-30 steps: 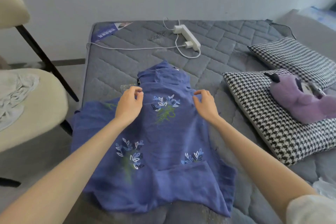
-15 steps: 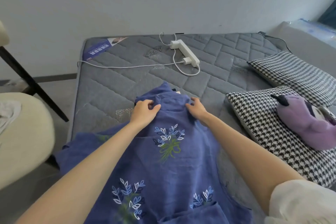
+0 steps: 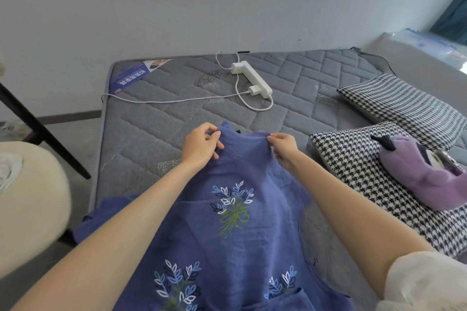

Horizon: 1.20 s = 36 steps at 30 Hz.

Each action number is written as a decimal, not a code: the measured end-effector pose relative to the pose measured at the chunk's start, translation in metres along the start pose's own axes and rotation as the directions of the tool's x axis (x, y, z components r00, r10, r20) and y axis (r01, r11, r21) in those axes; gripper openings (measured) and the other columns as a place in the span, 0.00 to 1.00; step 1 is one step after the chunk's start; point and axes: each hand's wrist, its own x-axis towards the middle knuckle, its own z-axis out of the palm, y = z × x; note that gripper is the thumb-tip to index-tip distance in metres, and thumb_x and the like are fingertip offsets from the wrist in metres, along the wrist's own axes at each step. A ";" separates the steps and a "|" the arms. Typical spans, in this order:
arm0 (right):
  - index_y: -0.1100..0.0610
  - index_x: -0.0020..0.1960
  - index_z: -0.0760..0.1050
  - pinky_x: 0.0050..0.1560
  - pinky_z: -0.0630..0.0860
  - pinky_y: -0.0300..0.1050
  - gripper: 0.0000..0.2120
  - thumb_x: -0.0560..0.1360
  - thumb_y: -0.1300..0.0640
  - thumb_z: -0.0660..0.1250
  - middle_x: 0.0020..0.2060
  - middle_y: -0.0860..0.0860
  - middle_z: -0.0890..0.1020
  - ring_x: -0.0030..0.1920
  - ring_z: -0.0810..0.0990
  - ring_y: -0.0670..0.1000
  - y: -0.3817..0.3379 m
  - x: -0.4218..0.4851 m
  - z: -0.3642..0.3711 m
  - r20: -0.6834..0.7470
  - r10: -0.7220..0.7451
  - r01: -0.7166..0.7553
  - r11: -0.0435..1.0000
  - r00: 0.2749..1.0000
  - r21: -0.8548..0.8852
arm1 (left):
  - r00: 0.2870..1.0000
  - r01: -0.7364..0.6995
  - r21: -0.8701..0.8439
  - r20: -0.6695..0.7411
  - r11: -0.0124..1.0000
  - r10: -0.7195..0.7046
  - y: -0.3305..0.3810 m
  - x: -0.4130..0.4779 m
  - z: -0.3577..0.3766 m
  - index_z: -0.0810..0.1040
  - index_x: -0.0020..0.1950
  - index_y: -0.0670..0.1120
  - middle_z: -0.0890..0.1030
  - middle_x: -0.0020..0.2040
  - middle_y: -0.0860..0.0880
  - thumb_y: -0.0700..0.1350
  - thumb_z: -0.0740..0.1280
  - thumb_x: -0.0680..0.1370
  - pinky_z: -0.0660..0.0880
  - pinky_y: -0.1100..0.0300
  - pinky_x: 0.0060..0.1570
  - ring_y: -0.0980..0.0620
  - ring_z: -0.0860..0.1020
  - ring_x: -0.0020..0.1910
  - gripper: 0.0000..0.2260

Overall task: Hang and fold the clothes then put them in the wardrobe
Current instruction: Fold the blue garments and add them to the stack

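Blue garment top edge, newly pinched

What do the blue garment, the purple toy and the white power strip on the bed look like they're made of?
The blue garment looks like thin woven cloth, perhaps linen or cotton: matte, softly creased, with leaf sprigs either stitched or printed. The purple toy looks like plush, with a fuzzy pile. The power strip looks like hard white plastic, smooth and straight-edged.
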 end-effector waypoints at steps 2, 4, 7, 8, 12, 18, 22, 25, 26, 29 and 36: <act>0.52 0.39 0.74 0.26 0.67 0.38 0.11 0.77 0.63 0.62 0.31 0.51 0.75 0.29 0.69 0.48 -0.014 -0.005 -0.007 -0.045 -0.052 0.054 0.997 0.998 0.050 | 1.000 0.011 -0.033 0.008 0.999 -0.011 0.014 0.005 0.000 0.71 0.42 0.52 0.83 0.34 0.52 0.44 0.62 0.80 0.75 0.58 0.32 0.50 0.79 0.27 0.08; 0.53 0.41 0.72 0.30 0.70 0.40 0.10 0.77 0.64 0.60 0.34 0.51 0.75 0.30 0.71 0.49 -0.027 -0.011 -0.013 -0.020 -0.053 0.055 0.992 0.998 0.116 | 1.000 0.022 -0.055 -0.006 0.998 -0.023 0.025 0.008 0.001 0.71 0.42 0.52 0.83 0.36 0.51 0.43 0.62 0.80 0.77 0.57 0.34 0.48 0.81 0.30 0.08; 0.56 0.42 0.68 0.28 0.66 0.41 0.08 0.77 0.66 0.55 0.35 0.52 0.70 0.28 0.67 0.49 -0.036 -0.020 -0.021 0.126 0.034 -0.067 0.960 0.991 0.272 | 0.999 0.047 -0.074 -0.018 0.996 -0.048 0.032 0.007 0.001 0.72 0.44 0.50 0.83 0.38 0.49 0.42 0.61 0.81 0.77 0.59 0.33 0.51 0.79 0.30 0.06; 0.55 0.42 0.66 0.29 0.64 0.41 0.08 0.76 0.65 0.55 0.34 0.52 0.69 0.28 0.65 0.49 -0.036 -0.024 -0.023 0.176 0.065 -0.115 0.950 0.982 0.291 | 0.998 0.059 -0.084 -0.018 0.995 -0.061 0.032 0.006 0.000 0.72 0.44 0.49 0.83 0.38 0.48 0.42 0.61 0.81 0.77 0.59 0.34 0.51 0.79 0.31 0.06; 0.52 0.40 0.64 0.31 0.59 0.42 0.07 0.75 0.61 0.55 0.31 0.50 0.66 0.29 0.61 0.48 -0.024 -0.038 -0.027 0.265 0.081 -0.150 0.955 0.961 0.254 | 0.991 0.131 -0.186 0.004 0.974 -0.133 0.028 -0.006 -0.004 0.71 0.48 0.46 0.82 0.41 0.45 0.40 0.60 0.81 0.77 0.59 0.33 0.50 0.78 0.32 0.03; 0.54 0.37 0.69 0.31 0.62 0.39 0.10 0.73 0.66 0.60 0.28 0.48 0.70 0.28 0.67 0.46 0.005 -0.074 -0.029 0.281 -0.159 0.066 0.947 0.946 0.315 | 0.982 0.183 -0.291 0.106 0.939 -0.159 0.013 -0.032 -0.020 0.71 0.49 0.47 0.82 0.42 0.48 0.40 0.59 0.82 0.79 0.64 0.30 0.52 0.79 0.36 0.04; 0.57 0.36 0.70 0.27 0.61 0.36 0.08 0.71 0.66 0.59 0.30 0.53 0.79 0.26 0.66 0.46 0.032 -0.094 -0.040 0.463 -0.206 0.158 0.977 0.862 0.140 | 0.945 0.291 -0.121 0.187 0.949 -0.266 -0.008 -0.048 -0.029 0.73 0.44 0.47 0.79 0.42 0.48 0.40 0.59 0.81 0.72 0.64 0.26 0.53 0.77 0.37 0.08; 0.56 0.39 0.71 0.27 0.64 0.36 0.11 0.75 0.68 0.56 0.32 0.54 0.83 0.24 0.68 0.45 0.047 -0.096 -0.043 0.369 -0.213 0.223 0.975 0.904 0.018 | 0.892 0.409 0.026 0.198 0.912 -0.406 -0.019 -0.056 -0.032 0.77 0.38 0.45 0.80 0.40 0.48 0.45 0.55 0.80 0.68 0.62 0.32 0.51 0.77 0.36 0.15; 0.55 0.41 0.73 0.30 0.66 0.36 0.11 0.74 0.68 0.57 0.34 0.52 0.84 0.25 0.70 0.42 0.050 -0.096 -0.043 0.314 -0.240 0.264 0.964 0.918 -0.035 | 0.879 0.437 0.044 0.192 0.899 -0.436 -0.020 -0.057 -0.030 0.78 0.38 0.44 0.80 0.40 0.48 0.48 0.55 0.80 0.69 0.61 0.33 0.50 0.77 0.36 0.17; 0.51 0.53 0.76 0.50 0.69 0.37 0.19 0.68 0.69 0.64 0.51 0.48 0.81 0.42 0.74 0.35 0.052 -0.095 -0.044 0.366 -0.322 0.438 0.846 0.873 -0.303 | 0.881 0.453 0.040 0.130 0.891 -0.454 -0.019 -0.059 -0.022 0.75 0.39 0.44 0.79 0.40 0.47 0.52 0.59 0.80 0.71 0.59 0.35 0.49 0.77 0.37 0.16; 0.40 0.56 0.76 0.61 0.61 0.53 0.19 0.68 0.55 0.72 0.54 0.41 0.73 0.58 0.65 0.51 0.055 -0.110 -0.026 0.522 -0.270 0.538 0.697 0.809 -0.474 | 0.868 0.494 -0.152 0.142 0.856 -0.475 -0.017 -0.060 0.000 0.69 0.47 0.46 0.75 0.44 0.47 0.45 0.68 0.77 0.74 0.58 0.40 0.47 0.75 0.46 0.08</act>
